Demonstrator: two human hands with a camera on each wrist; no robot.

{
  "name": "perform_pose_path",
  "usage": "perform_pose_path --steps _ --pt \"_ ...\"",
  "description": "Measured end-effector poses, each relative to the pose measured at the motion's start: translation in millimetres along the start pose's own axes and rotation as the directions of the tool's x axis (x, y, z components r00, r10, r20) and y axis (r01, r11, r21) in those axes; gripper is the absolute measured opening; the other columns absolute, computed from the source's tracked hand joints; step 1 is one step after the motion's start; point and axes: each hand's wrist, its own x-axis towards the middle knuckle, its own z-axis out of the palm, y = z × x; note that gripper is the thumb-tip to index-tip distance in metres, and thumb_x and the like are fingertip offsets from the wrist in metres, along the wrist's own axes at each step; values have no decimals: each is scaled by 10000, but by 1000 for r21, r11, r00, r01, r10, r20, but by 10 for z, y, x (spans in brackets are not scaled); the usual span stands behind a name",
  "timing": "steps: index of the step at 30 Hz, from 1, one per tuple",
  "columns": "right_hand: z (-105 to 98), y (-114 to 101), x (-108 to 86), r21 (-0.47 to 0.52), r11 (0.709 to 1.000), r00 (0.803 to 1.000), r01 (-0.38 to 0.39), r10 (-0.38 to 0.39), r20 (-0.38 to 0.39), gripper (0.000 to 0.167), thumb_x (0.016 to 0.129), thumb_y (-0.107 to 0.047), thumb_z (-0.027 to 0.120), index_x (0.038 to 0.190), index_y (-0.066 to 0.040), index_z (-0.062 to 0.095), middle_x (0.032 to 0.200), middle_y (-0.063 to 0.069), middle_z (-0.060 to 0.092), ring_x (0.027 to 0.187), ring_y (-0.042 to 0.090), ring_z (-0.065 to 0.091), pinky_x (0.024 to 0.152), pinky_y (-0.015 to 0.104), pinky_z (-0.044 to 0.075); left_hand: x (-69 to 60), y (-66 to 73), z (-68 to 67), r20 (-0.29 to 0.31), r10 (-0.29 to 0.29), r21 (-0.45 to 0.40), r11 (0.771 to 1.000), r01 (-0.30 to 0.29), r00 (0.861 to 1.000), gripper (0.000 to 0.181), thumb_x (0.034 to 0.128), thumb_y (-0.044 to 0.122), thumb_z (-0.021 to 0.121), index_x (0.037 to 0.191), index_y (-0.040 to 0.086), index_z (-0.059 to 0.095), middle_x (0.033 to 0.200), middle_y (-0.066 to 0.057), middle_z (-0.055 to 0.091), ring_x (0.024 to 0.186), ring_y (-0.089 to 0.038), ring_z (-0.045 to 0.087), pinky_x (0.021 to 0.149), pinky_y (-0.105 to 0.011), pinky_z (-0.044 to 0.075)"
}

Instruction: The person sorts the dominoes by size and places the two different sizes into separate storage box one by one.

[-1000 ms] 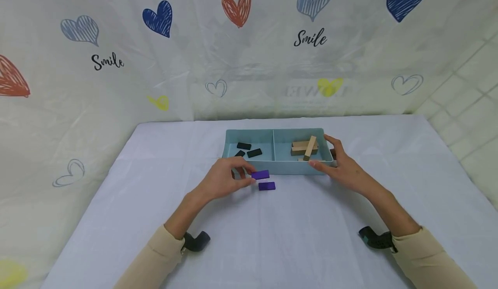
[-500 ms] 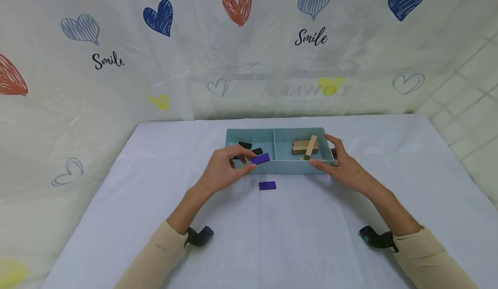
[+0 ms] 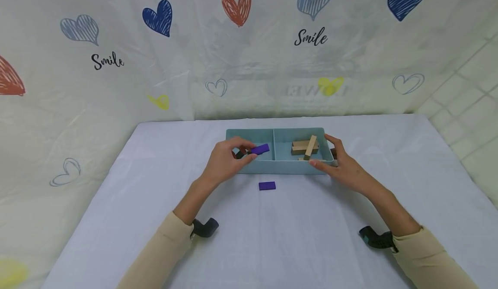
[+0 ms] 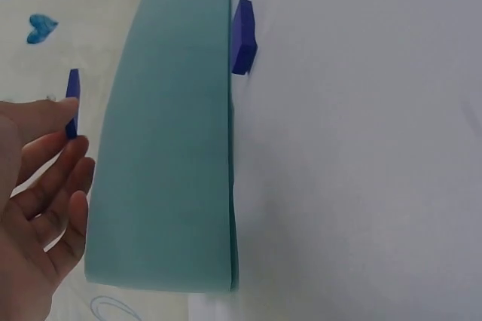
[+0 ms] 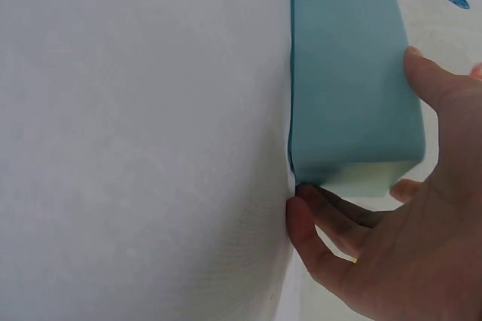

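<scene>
My left hand (image 3: 219,165) pinches a purple block (image 3: 260,149) between thumb and fingers, above the left compartment of a two-part light-blue box (image 3: 288,167). In the left wrist view that block (image 4: 74,84) stands out past the box's upper edge. A second purple block (image 3: 267,186) lies on the cloth in front of the box. With the thumb at the front rim and the fingers round the end wall, my right hand (image 3: 350,170) holds the box's right end. Part of a black block (image 3: 240,154) shows behind my left fingers, which hide much of that compartment.
Several wooden blocks (image 3: 298,150) lie in the right compartment, one leaning across the others. A divider (image 3: 274,144) parts the two compartments. White cloth (image 3: 295,241) covers the table, and a sheet printed with hearts (image 3: 249,55) hangs behind it.
My left hand has lifted one purple block off the cloth and carried it up and over the front wall to the left compartment. The right hand and box have stayed put.
</scene>
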Motion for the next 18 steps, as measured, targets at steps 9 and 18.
perform_pose_path --steps 9,18 --pt "0 1 4 -7 1000 1000 -3 3 -1 1032 988 -605 614 1661 -296 -104 1518 311 421 1331 510 507 995 665 484 101 -33 37 -27 -92 98 991 94 995 227 921 221 813 1130 137 785 1075 -38 788 1032 -263 739 937 -467 598" --pt "0 8 7 -4 1000 1000 4 -4 0 1027 992 -600 612 1663 -291 -102 1517 310 422 1329 503 510 988 653 492 199 -42 77 -30 -130 189 973 133 991 228 945 239 786 1158 157 785 1092 -20 783 1019 -234 725 860 -375 608"
